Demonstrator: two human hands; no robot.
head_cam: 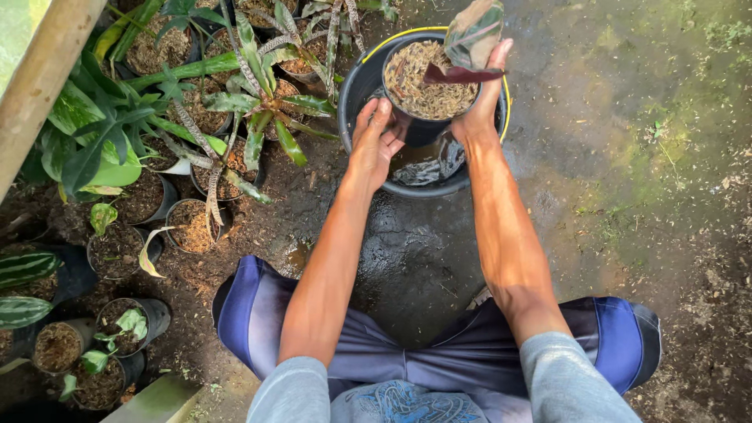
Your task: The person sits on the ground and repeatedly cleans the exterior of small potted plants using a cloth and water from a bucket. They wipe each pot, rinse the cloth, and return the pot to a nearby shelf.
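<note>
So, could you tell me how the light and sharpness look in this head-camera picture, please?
Head view: soft, even daylight with no hard shadows; the wet ground and the water in the black bucket give a dull sheen; the small pot, left hand and right hand are sharp; the wooden post bows at the edge.

Soft, even daylight — no hard shadows; faint sheen on the wet ground (423, 258); wide-angle stretch at edges, focus mostly sharp.
</note>
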